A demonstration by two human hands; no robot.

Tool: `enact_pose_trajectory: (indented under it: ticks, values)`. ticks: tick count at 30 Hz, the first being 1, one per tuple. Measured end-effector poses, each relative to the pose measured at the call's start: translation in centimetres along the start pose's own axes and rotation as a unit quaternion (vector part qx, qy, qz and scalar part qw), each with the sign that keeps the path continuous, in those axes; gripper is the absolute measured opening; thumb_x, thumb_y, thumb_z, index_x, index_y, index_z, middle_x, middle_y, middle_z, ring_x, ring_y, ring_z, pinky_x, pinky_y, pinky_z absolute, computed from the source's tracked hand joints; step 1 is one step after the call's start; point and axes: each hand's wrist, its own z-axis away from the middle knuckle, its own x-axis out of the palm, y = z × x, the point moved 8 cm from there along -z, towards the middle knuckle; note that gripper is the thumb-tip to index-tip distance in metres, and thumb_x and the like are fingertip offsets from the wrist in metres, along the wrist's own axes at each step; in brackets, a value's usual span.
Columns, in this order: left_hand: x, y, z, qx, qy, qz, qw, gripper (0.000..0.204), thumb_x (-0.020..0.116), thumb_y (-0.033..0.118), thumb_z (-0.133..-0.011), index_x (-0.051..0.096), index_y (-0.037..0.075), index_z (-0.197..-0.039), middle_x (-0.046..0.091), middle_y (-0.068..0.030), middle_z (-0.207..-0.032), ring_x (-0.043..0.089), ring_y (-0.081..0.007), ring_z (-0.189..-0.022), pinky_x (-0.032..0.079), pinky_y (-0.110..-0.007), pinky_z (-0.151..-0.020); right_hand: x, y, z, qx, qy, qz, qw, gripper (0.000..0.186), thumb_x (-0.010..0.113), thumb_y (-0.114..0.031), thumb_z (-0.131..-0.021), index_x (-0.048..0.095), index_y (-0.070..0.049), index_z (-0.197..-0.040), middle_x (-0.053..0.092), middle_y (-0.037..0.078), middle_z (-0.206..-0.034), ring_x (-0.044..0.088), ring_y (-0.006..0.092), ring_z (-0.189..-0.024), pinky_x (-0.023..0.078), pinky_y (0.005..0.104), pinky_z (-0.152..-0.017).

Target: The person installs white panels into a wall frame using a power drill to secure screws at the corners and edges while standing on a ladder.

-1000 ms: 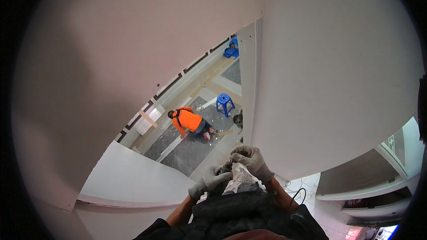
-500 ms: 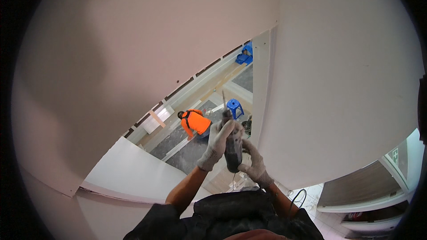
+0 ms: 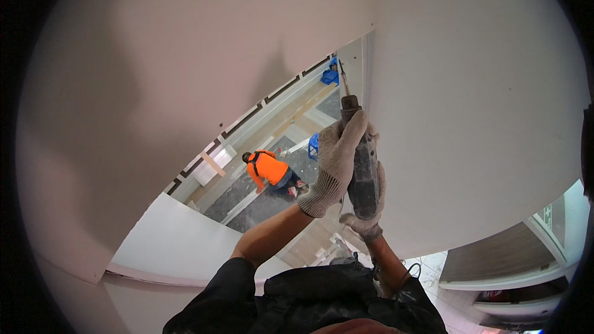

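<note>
A dusty dark grey power tool (image 3: 364, 185) points up and away from me, with a long thin metal bit or blade (image 3: 345, 80) at its front; which of the two I cannot tell. My left hand (image 3: 340, 151), in a knitted work glove, is wrapped round its front part. Gloved too, my right hand (image 3: 371, 219) closes round the body from the right and below, mostly hidden behind it. The tip lies in view over the narrow pale strip (image 3: 352, 55) at the top of the opening, beside the right wall panel. Whether it touches there I cannot tell.
A large pinkish board (image 3: 185, 55) with a rough edge spans the left, and a pale wall panel (image 3: 458, 117) the right. Far below through the opening, a person in an orange top (image 3: 269, 167) bends over the floor near a blue stool (image 3: 314, 146). Blue sheeting (image 3: 330, 74) lies beyond.
Both hands have raised the tool up and to the right. Its tip has gone from over the floor view to the strip by the right panel. My view has shifted slightly.
</note>
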Motion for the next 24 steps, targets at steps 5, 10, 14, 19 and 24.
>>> enact_pose_trajectory:
  ticks: [5,10,14,19,24]
  values:
    - [2.5,0.2,-2.6,0.044,-0.047,-0.034,0.997,0.058,0.048,0.058,-0.111,0.068,0.004,-0.109,0.07,-0.0077,-0.095,0.068,-0.0153,-0.083,0.057,-0.031,-0.075,-3.3,0.4,-3.4,-0.109,0.11,0.116,0.981,0.112,0.096,-0.037,-0.074,0.038,0.008,-0.157,0.057,0.025,-0.151,0.056,0.0319,-0.141,0.042,0.0442,-0.12]
    - [0.1,0.1,-5.1,0.195,-0.099,-0.026,0.975,0.066,0.025,0.05,-0.117,0.054,-0.001,-0.145,0.066,-0.0165,-0.136,0.06,-0.0261,-0.13,0.042,-0.044,-0.117,-6.0,-1.6,-9.5,-0.083,0.134,0.171,0.973,0.08,0.081,-0.002,-0.074,0.056,0.002,-0.149,0.068,0.015,-0.141,0.066,0.0255,-0.126,0.051,0.0395,-0.11]
    - [-12.6,1.4,-5.9,0.24,0.098,0.047,0.965,0.06,0.03,0.045,-0.117,0.055,-0.002,-0.145,0.061,-0.0187,-0.145,0.057,-0.0327,-0.136,0.039,-0.05,-0.121,-9.2,-5.5,-17.2,-0.112,0.164,0.085,0.976,0.052,0.081,-0.036,-0.091,0.072,0.003,-0.124,0.079,0.014,-0.098,0.076,0.0199,-0.083,0.062,0.0331,-0.073]
    - [-25.2,4.6,-4.5,0.354,0.155,0.197,0.901,0.047,0.047,0.034,-0.109,0.061,0.002,-0.141,0.063,-0.0205,-0.143,0.057,-0.0348,-0.137,0.039,-0.055,-0.123,-12.0,-9.3,-26.4,-0.107,0.152,0.078,0.979,0.05,0.083,-0.04,-0.089,0.072,0.003,-0.112,0.075,0.012,-0.088,0.07,0.0171,-0.07,0.059,0.0326,-0.064]
    - [-32.4,9.6,-0.4,0.447,0.263,-0.103,0.849,0.047,0.064,0.035,-0.105,0.061,0.004,-0.14,0.066,-0.0138,-0.139,0.064,-0.0313,-0.125,0.05,-0.047,-0.112,-13.5,-10.1,-32.7,-0.048,0.153,0.085,0.983,0.049,0.082,-0.04,-0.089,0.07,0.001,-0.114,0.074,0.013,-0.085,0.07,0.0175,-0.069,0.058,0.0323,-0.063]
